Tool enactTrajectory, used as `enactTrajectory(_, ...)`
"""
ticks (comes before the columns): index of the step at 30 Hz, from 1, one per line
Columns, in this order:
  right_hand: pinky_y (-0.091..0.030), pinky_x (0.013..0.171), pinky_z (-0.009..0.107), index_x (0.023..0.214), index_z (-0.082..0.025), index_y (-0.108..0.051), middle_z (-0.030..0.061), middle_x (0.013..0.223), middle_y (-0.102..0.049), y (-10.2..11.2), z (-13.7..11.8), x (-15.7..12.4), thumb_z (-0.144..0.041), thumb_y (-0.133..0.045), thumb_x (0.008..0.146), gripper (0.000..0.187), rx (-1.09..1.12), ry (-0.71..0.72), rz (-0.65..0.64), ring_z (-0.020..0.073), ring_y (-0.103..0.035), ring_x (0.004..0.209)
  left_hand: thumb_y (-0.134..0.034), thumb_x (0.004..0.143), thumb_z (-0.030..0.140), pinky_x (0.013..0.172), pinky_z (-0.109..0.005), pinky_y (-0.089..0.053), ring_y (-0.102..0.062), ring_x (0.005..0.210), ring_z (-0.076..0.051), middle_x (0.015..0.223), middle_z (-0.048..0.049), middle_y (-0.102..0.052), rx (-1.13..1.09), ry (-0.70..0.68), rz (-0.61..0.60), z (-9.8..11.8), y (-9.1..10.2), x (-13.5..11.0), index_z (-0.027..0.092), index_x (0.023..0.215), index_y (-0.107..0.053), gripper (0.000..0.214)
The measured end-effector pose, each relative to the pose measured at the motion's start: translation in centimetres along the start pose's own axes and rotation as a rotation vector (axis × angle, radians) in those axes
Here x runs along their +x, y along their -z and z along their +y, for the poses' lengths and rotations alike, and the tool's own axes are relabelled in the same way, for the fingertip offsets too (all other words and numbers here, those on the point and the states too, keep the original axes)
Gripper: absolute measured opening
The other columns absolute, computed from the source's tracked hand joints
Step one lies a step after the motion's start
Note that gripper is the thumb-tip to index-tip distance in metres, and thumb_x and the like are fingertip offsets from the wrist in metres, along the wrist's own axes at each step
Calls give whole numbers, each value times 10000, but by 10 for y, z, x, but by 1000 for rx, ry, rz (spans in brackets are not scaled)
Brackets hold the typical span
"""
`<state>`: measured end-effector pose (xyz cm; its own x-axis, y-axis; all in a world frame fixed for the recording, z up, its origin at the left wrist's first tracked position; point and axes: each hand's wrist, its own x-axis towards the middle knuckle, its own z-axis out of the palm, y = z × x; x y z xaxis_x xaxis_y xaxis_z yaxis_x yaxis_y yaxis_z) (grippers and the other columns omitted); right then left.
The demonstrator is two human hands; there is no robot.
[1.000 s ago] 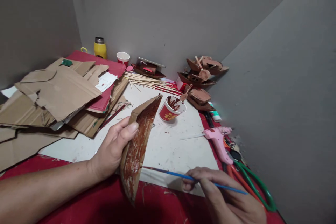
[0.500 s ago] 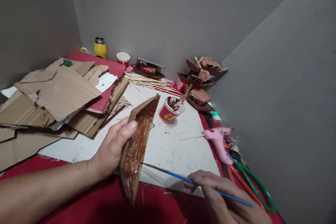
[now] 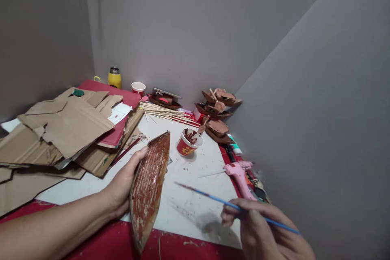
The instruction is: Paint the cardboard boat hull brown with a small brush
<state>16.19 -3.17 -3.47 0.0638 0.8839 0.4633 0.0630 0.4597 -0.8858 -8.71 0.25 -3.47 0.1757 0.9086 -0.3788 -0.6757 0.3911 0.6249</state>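
My left hand (image 3: pixel 123 187) grips a cardboard boat hull (image 3: pixel 149 187) by its left side. The hull's inner face is turned toward me, coated in streaky reddish-brown paint with bare ridges showing through. In my right hand (image 3: pixel 258 227) a thin blue paintbrush (image 3: pixel 225 202) is pinched between thumb and fingers. Its dark tip points left and is apart from the hull, over the white sheet (image 3: pixel 210 172). Beyond the hull stands a red and white paper cup (image 3: pixel 185 149) with brown paint smeared on its inside.
Torn cardboard pieces (image 3: pixel 73 122) are heaped at left. Wooden sticks (image 3: pixel 167 113) lie at the back near a finished-looking boat (image 3: pixel 164 100). More brown boats (image 3: pixel 217 128) stand at right, above a pink glue gun (image 3: pixel 239 174). A yellow bottle (image 3: pixel 114 78) and another cup (image 3: pixel 138 88) stand behind.
The brush tip has come away from the hull. My left hand has turned the hull so its painted inside faces me more fully. The whole view has shifted.
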Motion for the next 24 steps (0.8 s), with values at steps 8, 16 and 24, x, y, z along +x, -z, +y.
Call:
enactTrajectory(8, -592, 561, 251, 904, -207, -681, 31, 713, -743, 11, -18, 62, -456, -715, 857, 255, -323, 77, 270, 152, -700, 579, -564, 910, 472, 619, -285, -567, -717, 622, -209, 761, -109, -775, 13, 171, -58, 4, 2, 2, 107, 965, -726, 403)
enactTrajectory(16, -538, 542, 233, 917, -132, -658, -11, 741, -667, -12, 4, 135, -352, -645, 941, 221, -497, -63, -182, 104, -630, 595, -476, 909, 605, 603, -308, -557, -704, 618, -230, 780, -156, -753, 22, 284, -138, -1, 11, 7, 48, 990, -704, 607)
enactTrajectory(24, -587, 685, 311, 1108, -140, -634, 46, 1014, -679, -42, 25, 156, -316, -608, 971, 225, -565, -203, -389, 149, -677, 795, -485, 905, 601, 578, -311, -558, -686, 570, -220, 757, -147, -744, -15, 315, -182, -2, 12, 6, 64, 954, -694, 578)
